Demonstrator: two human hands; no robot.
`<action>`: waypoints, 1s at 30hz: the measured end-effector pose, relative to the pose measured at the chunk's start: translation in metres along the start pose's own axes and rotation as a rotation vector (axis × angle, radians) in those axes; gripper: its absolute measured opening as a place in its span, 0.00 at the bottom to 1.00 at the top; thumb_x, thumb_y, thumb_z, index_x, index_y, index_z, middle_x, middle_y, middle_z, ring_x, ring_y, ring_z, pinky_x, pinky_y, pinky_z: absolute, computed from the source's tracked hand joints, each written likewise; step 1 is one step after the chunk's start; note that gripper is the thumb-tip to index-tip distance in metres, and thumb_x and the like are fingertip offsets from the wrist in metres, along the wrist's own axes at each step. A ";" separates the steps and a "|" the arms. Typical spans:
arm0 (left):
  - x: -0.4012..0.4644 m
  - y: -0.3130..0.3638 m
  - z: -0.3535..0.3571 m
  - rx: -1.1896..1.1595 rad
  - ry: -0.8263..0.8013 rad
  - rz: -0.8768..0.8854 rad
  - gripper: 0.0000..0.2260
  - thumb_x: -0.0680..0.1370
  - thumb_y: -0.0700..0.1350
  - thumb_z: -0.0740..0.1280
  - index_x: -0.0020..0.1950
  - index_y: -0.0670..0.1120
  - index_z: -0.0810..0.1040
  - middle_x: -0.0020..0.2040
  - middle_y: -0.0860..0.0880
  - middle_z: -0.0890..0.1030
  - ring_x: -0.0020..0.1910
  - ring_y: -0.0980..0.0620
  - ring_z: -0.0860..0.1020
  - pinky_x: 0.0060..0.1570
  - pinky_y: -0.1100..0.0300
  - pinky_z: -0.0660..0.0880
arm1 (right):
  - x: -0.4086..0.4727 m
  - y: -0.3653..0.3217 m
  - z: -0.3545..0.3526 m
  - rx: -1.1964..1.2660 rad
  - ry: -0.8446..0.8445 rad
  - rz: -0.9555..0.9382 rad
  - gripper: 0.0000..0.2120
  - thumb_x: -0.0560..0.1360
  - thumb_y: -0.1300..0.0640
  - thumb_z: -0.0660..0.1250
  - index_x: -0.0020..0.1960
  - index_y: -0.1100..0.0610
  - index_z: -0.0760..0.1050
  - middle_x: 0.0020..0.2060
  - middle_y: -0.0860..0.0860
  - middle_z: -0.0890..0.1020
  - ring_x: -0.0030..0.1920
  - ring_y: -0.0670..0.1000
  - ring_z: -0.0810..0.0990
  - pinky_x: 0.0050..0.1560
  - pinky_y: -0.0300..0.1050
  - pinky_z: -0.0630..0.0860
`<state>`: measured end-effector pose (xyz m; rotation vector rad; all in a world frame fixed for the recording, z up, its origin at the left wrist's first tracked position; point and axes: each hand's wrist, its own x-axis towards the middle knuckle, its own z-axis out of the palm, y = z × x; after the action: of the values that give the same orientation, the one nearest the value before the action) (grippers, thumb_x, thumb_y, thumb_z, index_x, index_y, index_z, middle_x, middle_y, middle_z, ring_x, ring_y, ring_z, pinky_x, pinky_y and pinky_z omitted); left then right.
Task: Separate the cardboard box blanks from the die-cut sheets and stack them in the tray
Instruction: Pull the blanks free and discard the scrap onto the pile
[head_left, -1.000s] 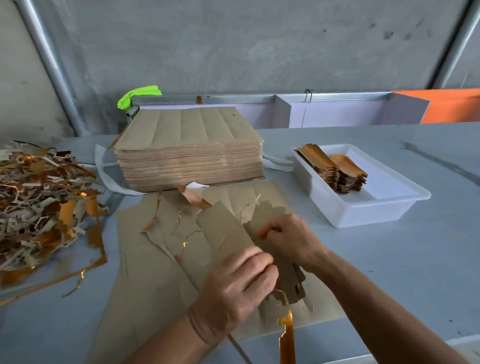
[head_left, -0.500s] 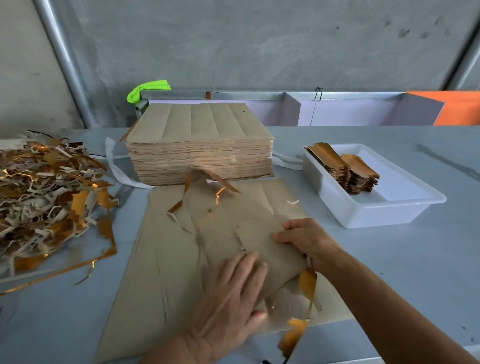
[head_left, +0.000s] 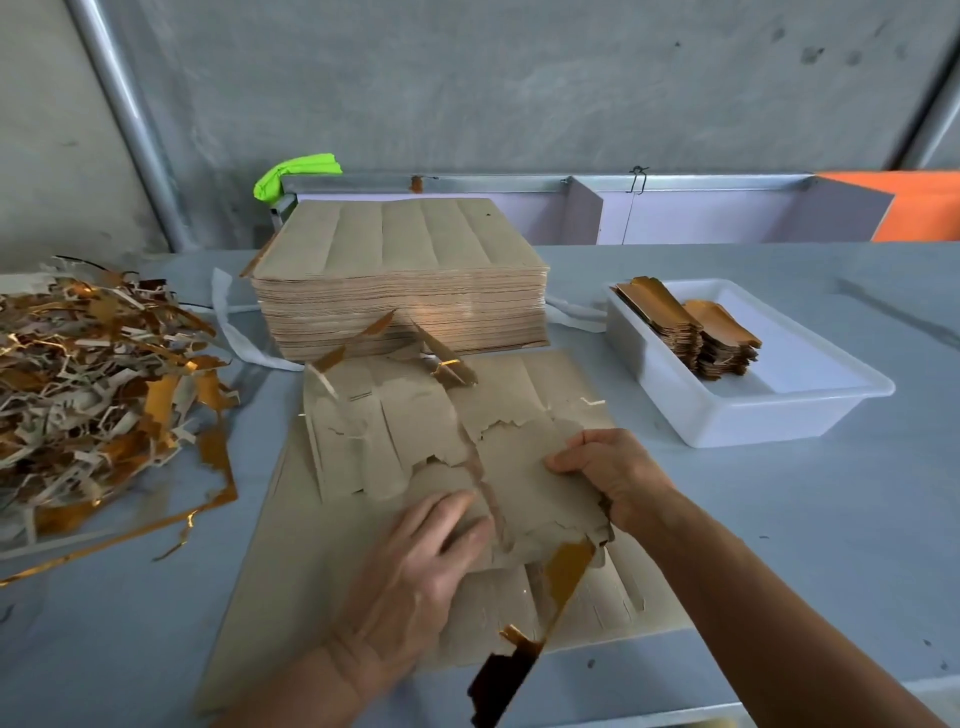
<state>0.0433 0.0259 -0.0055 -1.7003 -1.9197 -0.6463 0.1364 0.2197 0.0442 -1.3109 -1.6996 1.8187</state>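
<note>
A brown die-cut sheet, partly torn along its cuts, lies on top of more flat sheets in front of me. My left hand presses flat on the torn sheet with straight fingers. My right hand grips a loosened blank at its right edge, thumb on top. A gold-backed strip hangs from the blank's near edge. The white tray at the right holds two stacks of separated blanks. A tall pile of uncut sheets stands behind.
A heap of gold and grey offcut strips covers the table's left side. White strapping lies beside the tall pile. A green cloth and a low partition run along the back. The table's near edge is close below my arms.
The left hand went from gripping the sheet to pressing flat on it. The right hand has pulled its blank rightward, widening the tear. The camera has shifted slightly.
</note>
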 end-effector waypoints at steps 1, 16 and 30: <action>0.000 0.000 0.000 -0.018 -0.024 0.014 0.17 0.75 0.34 0.55 0.48 0.41 0.83 0.52 0.41 0.81 0.50 0.44 0.79 0.48 0.55 0.79 | 0.001 -0.001 0.000 -0.016 0.009 -0.006 0.06 0.69 0.67 0.73 0.39 0.59 0.78 0.38 0.56 0.83 0.38 0.55 0.81 0.31 0.44 0.78; 0.002 -0.049 -0.040 -0.419 -0.577 -0.107 0.17 0.71 0.43 0.71 0.59 0.52 0.80 0.60 0.60 0.75 0.60 0.71 0.67 0.60 0.78 0.60 | 0.015 -0.018 -0.069 -0.426 0.321 -0.254 0.08 0.69 0.70 0.64 0.38 0.59 0.76 0.37 0.55 0.77 0.40 0.56 0.77 0.41 0.53 0.78; 0.080 -0.029 0.073 0.156 -0.705 -0.296 0.30 0.76 0.68 0.54 0.75 0.58 0.56 0.76 0.44 0.53 0.74 0.41 0.52 0.70 0.42 0.55 | 0.026 -0.011 -0.021 -0.024 0.251 -0.202 0.09 0.71 0.68 0.68 0.40 0.55 0.76 0.39 0.55 0.80 0.39 0.54 0.79 0.33 0.46 0.77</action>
<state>0.0030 0.1304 -0.0112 -1.6896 -2.6512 0.0408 0.1356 0.2550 0.0467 -1.2661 -1.6546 1.4600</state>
